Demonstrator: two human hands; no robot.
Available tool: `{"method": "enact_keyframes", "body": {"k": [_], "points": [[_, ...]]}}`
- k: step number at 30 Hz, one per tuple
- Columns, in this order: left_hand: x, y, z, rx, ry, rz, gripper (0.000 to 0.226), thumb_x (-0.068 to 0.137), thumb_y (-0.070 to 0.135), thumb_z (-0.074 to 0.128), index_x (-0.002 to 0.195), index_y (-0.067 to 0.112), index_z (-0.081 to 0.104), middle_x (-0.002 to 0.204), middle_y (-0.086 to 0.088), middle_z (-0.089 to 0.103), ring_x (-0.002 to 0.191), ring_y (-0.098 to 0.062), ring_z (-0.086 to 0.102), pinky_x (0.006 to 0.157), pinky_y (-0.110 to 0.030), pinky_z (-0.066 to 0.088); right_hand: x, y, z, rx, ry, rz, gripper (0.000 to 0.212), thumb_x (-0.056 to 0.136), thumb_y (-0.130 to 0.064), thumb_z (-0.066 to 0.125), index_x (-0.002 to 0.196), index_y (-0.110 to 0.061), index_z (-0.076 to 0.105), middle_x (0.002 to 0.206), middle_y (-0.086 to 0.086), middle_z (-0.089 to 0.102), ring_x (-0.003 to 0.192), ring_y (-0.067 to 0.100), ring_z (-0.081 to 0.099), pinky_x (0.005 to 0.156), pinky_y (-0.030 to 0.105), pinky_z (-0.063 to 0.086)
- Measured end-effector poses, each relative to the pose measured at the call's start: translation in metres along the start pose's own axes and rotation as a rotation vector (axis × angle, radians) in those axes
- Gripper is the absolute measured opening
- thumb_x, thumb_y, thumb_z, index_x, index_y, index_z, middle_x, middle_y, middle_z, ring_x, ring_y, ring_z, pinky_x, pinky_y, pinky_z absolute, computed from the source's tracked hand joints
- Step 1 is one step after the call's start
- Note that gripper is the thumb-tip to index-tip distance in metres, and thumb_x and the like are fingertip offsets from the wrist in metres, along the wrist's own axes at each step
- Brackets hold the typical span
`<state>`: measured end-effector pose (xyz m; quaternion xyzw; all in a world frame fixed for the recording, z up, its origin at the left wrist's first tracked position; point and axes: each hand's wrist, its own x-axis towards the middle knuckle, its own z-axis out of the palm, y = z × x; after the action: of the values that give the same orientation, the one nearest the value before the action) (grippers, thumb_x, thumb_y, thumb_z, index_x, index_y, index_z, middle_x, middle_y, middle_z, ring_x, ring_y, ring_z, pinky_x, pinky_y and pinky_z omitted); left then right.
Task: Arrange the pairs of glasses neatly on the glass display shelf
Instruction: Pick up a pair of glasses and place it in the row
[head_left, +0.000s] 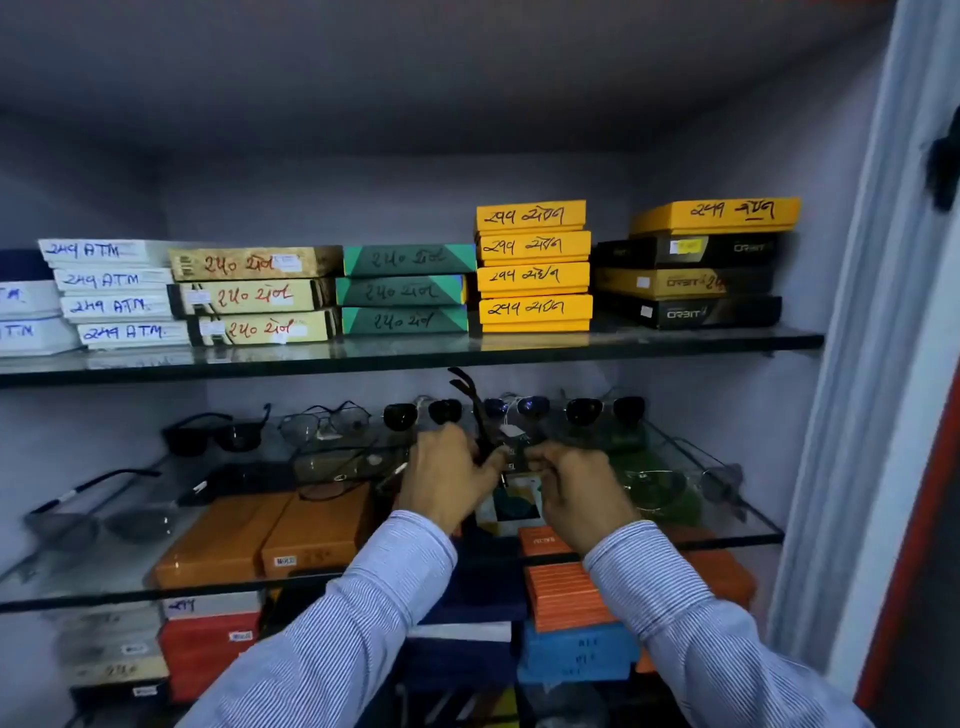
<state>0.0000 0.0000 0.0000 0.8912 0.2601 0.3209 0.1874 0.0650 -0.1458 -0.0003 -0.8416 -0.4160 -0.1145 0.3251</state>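
Observation:
Both hands hold one dark pair of glasses (480, 415) above the middle of the glass display shelf (104, 592). My left hand (447, 475) grips its left side and my right hand (576, 488) its right side; a dark temple arm sticks up between them, with a small white tag hanging near it. A back row stands on the shelf: black sunglasses (215, 434), a clear wire frame (324, 421), dark round sunglasses (421, 413), blue-tinted sunglasses (519, 405) and another dark pair (605, 408). More frames lie at the left (93, 514) and right (675, 486).
The upper glass shelf (415, 353) carries stacks of labelled boxes in white, beige, green, yellow and black. Orange, red and blue boxes (571, 597) show through and below the display shelf. The cabinet's white frame (857, 364) rises at the right.

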Motion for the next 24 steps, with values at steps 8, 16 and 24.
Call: {"method": "enact_keyframes", "body": {"k": [8, 16, 24], "points": [[0.012, 0.007, 0.018, -0.128, -0.093, -0.127, 0.018, 0.086, 0.027, 0.078, 0.076, 0.013, 0.080, 0.080, -0.008, 0.080, 0.072, -0.016, 0.075, 0.075, -0.034, 0.065, 0.013, 0.000, 0.002, 0.081, -0.065, 0.019, 0.040, 0.089, 0.005, 0.051, 0.123, -0.012, 0.065, 0.120, 0.011, 0.069, 0.108, 0.025, 0.066, 0.094, 0.029, 0.053], [-0.005, 0.004, -0.022, -0.295, -0.112, -0.141, 0.005, 0.093, 0.020, 0.073, 0.089, 0.016, 0.072, 0.080, 0.001, 0.074, 0.058, -0.007, 0.068, 0.050, -0.011, 0.055, 0.032, 0.002, 0.008, 0.061, -0.083, 0.056, 0.032, 0.093, -0.001, 0.051, 0.123, -0.009, 0.060, 0.116, 0.013, 0.068, 0.105, 0.026, 0.066, 0.092, 0.032, 0.053], [-0.021, -0.006, -0.063, -0.315, -0.122, -0.061, 0.009, 0.091, 0.023, 0.074, 0.094, 0.015, 0.075, 0.084, -0.002, 0.076, 0.053, -0.003, 0.068, 0.052, -0.014, 0.053, 0.043, 0.002, 0.003, 0.140, 0.073, 0.148, 0.015, 0.092, -0.011, 0.060, 0.105, -0.010, 0.067, 0.105, 0.009, 0.071, 0.091, 0.020, 0.068, 0.084, 0.027, 0.055]]}}
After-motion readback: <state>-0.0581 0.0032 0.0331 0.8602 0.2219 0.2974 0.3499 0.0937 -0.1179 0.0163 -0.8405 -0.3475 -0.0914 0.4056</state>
